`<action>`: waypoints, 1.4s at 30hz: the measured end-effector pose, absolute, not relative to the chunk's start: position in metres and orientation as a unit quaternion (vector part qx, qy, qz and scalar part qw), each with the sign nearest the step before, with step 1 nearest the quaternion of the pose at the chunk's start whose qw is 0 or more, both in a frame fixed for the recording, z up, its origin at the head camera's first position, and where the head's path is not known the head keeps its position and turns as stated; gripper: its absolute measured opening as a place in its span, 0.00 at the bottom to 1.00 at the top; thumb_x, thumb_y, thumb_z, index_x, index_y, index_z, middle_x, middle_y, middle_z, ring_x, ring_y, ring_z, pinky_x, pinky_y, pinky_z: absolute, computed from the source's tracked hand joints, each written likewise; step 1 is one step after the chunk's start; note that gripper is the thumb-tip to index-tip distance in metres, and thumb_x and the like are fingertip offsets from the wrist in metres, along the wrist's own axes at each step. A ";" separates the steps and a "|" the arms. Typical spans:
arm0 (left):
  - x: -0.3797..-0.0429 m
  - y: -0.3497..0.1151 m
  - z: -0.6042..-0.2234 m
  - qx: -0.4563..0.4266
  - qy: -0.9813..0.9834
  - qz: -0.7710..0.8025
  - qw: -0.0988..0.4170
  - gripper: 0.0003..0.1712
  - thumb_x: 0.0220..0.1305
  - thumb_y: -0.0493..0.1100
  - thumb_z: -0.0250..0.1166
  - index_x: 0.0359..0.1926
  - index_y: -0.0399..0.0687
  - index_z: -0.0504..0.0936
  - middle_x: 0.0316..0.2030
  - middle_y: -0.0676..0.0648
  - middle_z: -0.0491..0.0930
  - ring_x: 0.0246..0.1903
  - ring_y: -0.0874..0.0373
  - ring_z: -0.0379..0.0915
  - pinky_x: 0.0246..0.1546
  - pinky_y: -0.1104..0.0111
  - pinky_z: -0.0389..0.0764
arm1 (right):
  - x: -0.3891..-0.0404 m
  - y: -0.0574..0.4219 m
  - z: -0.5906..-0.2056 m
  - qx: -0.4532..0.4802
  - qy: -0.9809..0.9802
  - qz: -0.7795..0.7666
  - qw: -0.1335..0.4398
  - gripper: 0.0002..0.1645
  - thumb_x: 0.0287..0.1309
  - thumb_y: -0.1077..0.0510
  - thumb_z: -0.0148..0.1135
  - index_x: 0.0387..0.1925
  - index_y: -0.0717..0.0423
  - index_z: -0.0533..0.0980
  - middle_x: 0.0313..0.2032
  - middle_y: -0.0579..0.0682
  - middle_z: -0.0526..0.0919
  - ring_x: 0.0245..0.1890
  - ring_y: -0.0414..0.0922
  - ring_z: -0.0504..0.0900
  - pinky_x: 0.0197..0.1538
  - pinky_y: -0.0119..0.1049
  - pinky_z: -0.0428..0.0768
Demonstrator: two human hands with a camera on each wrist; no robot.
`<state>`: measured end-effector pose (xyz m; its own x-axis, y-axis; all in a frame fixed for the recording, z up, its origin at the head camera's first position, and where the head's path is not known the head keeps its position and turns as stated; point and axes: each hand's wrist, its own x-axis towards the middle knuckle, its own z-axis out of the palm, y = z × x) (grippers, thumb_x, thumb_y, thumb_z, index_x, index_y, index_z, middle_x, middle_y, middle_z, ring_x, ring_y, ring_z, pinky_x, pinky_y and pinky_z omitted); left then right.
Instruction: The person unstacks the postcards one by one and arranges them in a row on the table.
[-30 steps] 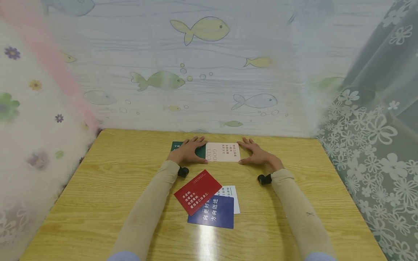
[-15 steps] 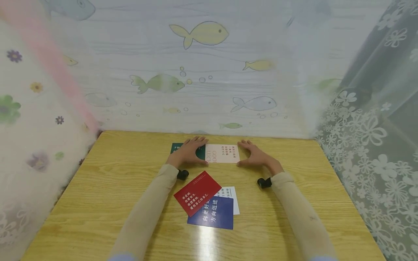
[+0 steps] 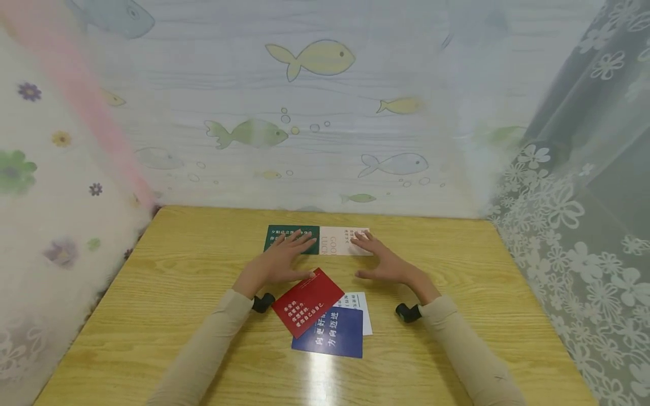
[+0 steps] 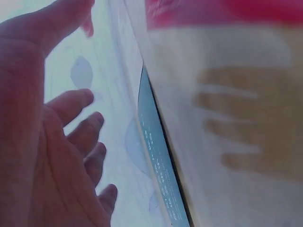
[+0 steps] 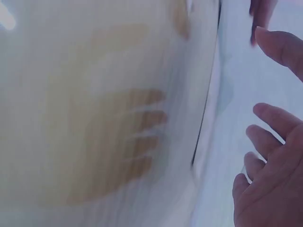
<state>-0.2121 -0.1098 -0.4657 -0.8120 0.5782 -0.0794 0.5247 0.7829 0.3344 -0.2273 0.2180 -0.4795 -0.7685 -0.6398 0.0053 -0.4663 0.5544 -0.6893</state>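
The head view showed, from the left, a floral cloth (image 3: 66, 225) rising beside the table (image 3: 152, 282). A beige sleeve (image 3: 203, 344) led to a black device (image 3: 263, 303) at the wrist and the left hand (image 3: 276, 265), whose fingers were spread and released, grasping nothing. Its fingertips hung in front of the green card (image 3: 289, 229), which lay near the table's far edge; its thumb pointed to the top corner of the red card (image 3: 308, 301). That card lay askew nearer the person, over part of the blue card (image 3: 337, 338). Right beside the green card lay the pink card (image 3: 337, 239); below it, the white card (image 3: 367, 318) showed partly from under the others. The right hand (image 3: 390, 264) came next, its fingers likewise loose and ungrasping, their tips in front of the pink card's right end. Farthest right hung a lace curtain (image 3: 563, 225).
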 end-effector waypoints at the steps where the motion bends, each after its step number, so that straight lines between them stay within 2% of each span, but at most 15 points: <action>1: -0.205 -0.112 -0.466 0.292 0.940 0.148 0.093 0.53 0.64 0.70 0.63 0.81 0.54 0.54 0.80 0.47 0.51 0.80 0.43 0.38 0.79 0.45 0.43 | -0.222 0.214 -0.479 -0.328 0.870 -0.346 0.127 0.53 0.58 0.51 0.73 0.78 0.56 0.58 0.80 0.58 0.49 0.81 0.61 0.36 0.77 0.67 0.43; 9: -0.156 -0.124 -0.467 0.304 0.939 0.136 0.088 0.53 0.62 0.68 0.65 0.79 0.49 0.59 0.79 0.44 0.56 0.79 0.41 0.44 0.78 0.42 0.49 | -0.183 0.184 -0.471 -0.362 0.851 -0.322 0.200 0.51 0.61 0.45 0.70 0.80 0.47 0.56 0.81 0.47 0.52 0.82 0.53 0.38 0.78 0.63 0.53; 16: -0.117 -0.133 -0.470 0.296 0.938 0.150 0.100 0.53 0.62 0.69 0.65 0.79 0.48 0.60 0.79 0.46 0.55 0.80 0.44 0.43 0.79 0.46 0.47 | -0.163 0.175 -0.476 -0.363 0.846 -0.303 0.248 0.53 0.63 0.42 0.69 0.81 0.47 0.53 0.81 0.49 0.51 0.82 0.55 0.40 0.77 0.61 0.56; 21: -0.098 -0.137 -0.471 0.299 0.935 0.158 0.102 0.52 0.61 0.70 0.66 0.78 0.49 0.63 0.79 0.46 0.55 0.80 0.44 0.44 0.79 0.46 0.47 | -0.152 0.175 -0.476 -0.349 0.861 -0.273 0.249 0.53 0.61 0.40 0.69 0.81 0.43 0.54 0.81 0.48 0.51 0.81 0.54 0.43 0.76 0.59 0.61; 26: -0.089 -0.142 -0.473 0.297 0.937 0.156 0.099 0.51 0.61 0.69 0.66 0.76 0.47 0.66 0.79 0.45 0.57 0.79 0.43 0.45 0.79 0.46 0.48 | -0.139 0.176 -0.472 -0.342 0.878 -0.237 0.238 0.53 0.61 0.40 0.69 0.80 0.44 0.55 0.80 0.49 0.53 0.81 0.55 0.46 0.76 0.57 0.61; 34: -0.087 -0.156 -0.477 0.279 0.944 0.151 0.089 0.50 0.61 0.69 0.66 0.75 0.47 0.67 0.78 0.44 0.58 0.79 0.42 0.46 0.78 0.44 0.51 | -0.120 0.177 -0.465 -0.345 0.891 -0.196 0.222 0.50 0.61 0.39 0.69 0.79 0.45 0.59 0.78 0.45 0.60 0.80 0.53 0.51 0.76 0.55 0.64; 42: -0.089 -0.169 -0.475 0.258 0.950 0.154 0.088 0.52 0.61 0.70 0.66 0.77 0.47 0.63 0.79 0.45 0.56 0.80 0.44 0.43 0.78 0.45 0.48 | -0.117 0.183 -0.463 -0.352 0.890 -0.211 0.199 0.48 0.62 0.41 0.68 0.78 0.49 0.61 0.77 0.46 0.63 0.80 0.52 0.50 0.76 0.55 0.63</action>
